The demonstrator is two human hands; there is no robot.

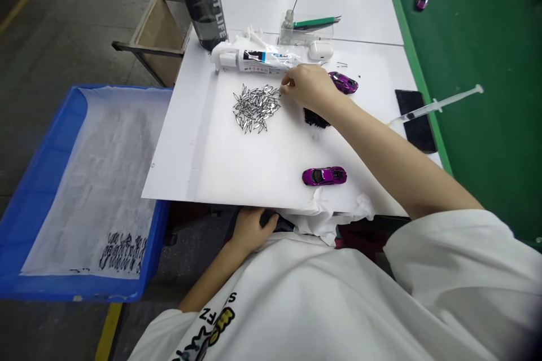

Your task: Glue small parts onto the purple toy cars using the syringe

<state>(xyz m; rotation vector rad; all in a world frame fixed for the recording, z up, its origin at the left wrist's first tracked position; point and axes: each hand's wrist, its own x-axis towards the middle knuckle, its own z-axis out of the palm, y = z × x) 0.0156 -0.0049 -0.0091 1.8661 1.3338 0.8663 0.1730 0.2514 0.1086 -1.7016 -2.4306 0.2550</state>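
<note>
The right hand is at the right border of the pile of small dark-edged slips, its thumb and fingertips drawn nearly together; whether a slip is pinched there cannot be told. The left hand lies below the near edge of the worktop, fingers loosely curved against a dark object that is too covered to identify, so its grip cannot be told.

White surface extends left of the pile, and another stretch separates the right hand from the near car, which sits close to the near edge, to the right of the left hand. Beyond the right hand, the tube and white case bound its forward room; the far car stands just right of it. The blue bin flanks the worktop left of both hands.

The right wrist and forearm partly hide the black heap and the syringe's tip. The syringe crosses a dark slab. The tall cylinder, ahead and left of the right hand, is cut off above.
</note>
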